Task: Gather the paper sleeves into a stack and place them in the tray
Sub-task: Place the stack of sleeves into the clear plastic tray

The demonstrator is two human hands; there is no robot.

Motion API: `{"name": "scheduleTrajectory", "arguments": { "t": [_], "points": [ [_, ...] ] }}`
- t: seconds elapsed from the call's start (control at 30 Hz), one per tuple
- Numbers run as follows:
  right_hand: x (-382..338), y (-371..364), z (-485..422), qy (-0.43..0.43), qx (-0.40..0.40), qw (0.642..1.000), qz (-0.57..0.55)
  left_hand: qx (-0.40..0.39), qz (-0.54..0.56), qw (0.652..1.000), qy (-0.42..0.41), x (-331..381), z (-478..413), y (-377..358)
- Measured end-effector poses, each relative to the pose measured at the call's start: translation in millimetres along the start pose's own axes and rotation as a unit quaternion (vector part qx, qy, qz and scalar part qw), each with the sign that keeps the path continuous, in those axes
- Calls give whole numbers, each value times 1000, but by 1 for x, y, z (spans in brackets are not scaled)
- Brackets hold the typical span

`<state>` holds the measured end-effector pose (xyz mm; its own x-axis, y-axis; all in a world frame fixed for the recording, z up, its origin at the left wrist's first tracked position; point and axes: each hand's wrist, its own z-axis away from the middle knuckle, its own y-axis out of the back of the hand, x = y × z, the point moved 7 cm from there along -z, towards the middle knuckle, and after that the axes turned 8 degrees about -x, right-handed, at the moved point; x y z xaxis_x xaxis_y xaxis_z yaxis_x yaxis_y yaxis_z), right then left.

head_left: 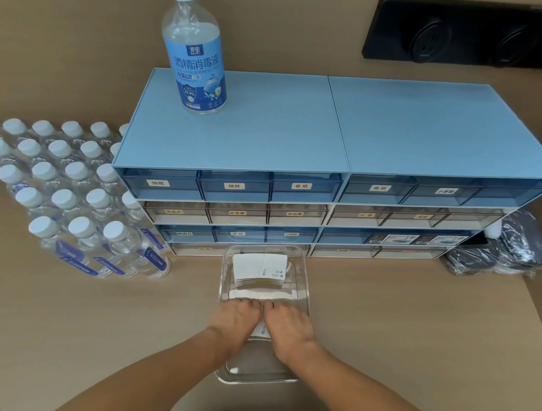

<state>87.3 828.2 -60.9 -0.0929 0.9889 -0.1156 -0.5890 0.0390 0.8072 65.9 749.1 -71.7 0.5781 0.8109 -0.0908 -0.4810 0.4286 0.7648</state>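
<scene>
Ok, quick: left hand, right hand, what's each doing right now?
Left hand: fingers curled down on the paper sleeves in the tray.
Right hand: same, pressing on those sleeves beside it.

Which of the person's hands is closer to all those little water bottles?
Left. The left hand rests in the clear tray on the side facing the water bottles. The right hand lies beside it, on the far side from them.
</scene>
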Motion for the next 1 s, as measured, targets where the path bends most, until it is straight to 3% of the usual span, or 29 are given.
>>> {"name": "scheduleTrajectory", "arguments": {
  "t": [1.0],
  "points": [
    [11, 11, -10, -25, 2, 1000, -9, 0, 49, 998, 30, -1, -11, 19]
  ]
}}
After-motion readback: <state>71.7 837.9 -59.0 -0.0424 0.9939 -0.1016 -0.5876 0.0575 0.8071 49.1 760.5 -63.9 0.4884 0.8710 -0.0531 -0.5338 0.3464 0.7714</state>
